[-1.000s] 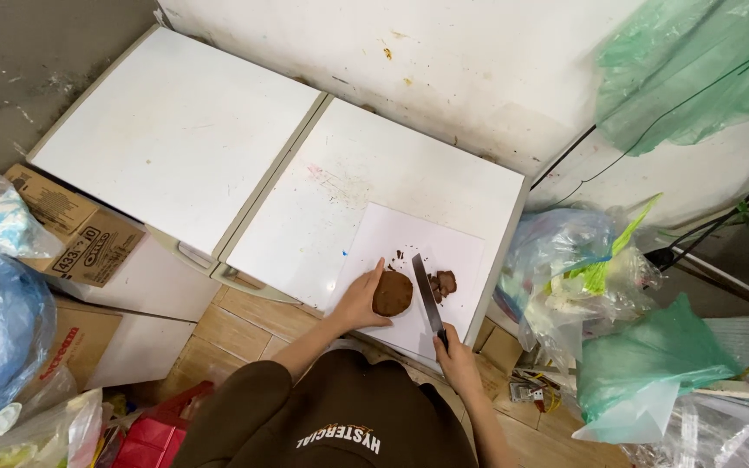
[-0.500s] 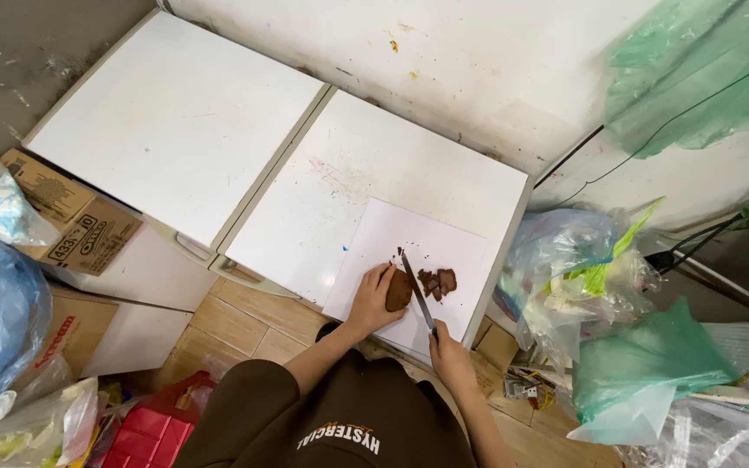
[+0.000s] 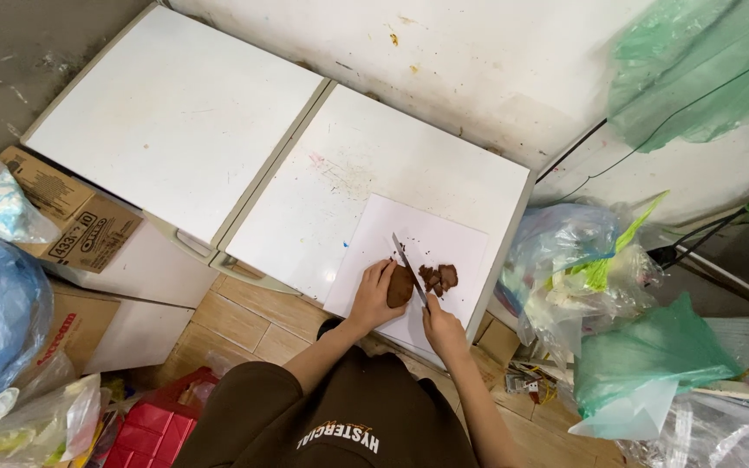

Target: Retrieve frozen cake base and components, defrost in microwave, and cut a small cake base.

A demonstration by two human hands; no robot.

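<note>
The left hand (image 3: 376,295) was curled over a dark brown, rounded lump of firm food (image 3: 400,287), its grip closed on the lump and pinning it to a white rectangular cutting sheet (image 3: 444,238). That sheet lay on the right-hand white panel of a low white cabinet serving as the table (image 3: 348,173). The right hand (image 3: 442,328) had its grip wrapped around the handle of a slim dark-bladed knife (image 3: 408,265), whose blade ran just beside the lump's right edge, tip pointing away from the person. A small heap of brown cut slices (image 3: 439,277) sat to the right of the blade, near it but apart from the lump.

To do this cut well, I judged that the left fingertips should have stayed tucked back from the blade line, since they sat close to it. The blade was best kept upright and pressed straight down, so the slice matched the others in thickness. The thin sheet looked liable to slide on the smooth table, so steady downward pressure from the holding hand would have helped.
</note>
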